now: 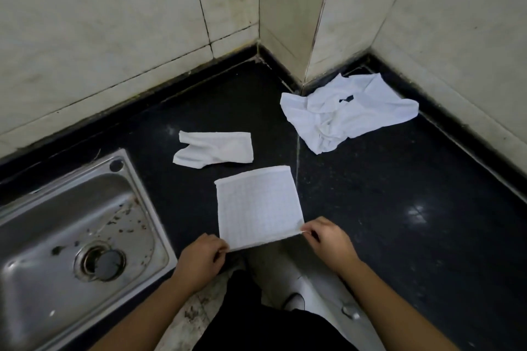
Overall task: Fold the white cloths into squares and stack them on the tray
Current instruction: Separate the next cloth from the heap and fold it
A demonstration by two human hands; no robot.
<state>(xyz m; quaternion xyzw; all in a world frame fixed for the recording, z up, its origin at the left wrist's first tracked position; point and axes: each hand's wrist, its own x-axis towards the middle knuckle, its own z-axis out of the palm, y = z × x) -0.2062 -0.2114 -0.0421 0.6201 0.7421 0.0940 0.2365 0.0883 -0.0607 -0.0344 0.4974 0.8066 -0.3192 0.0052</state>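
A white waffle-textured cloth [258, 206] lies flat as a rough square on the black countertop [399, 208], near its front edge. My left hand [201, 259] pinches its near left corner and my right hand [328, 239] pinches its near right corner. Behind it lies a second white cloth [216, 149], loosely folded with one end curled. A crumpled pile of white cloth [348, 112] sits at the back right against the wall corner. No tray is in view.
A steel sink [71, 236] with a drain and dirt specks is set into the counter at the left. Tiled walls [142, 23] close the counter at the back and right. Below the counter edge, my dark trousers and white shoes show.
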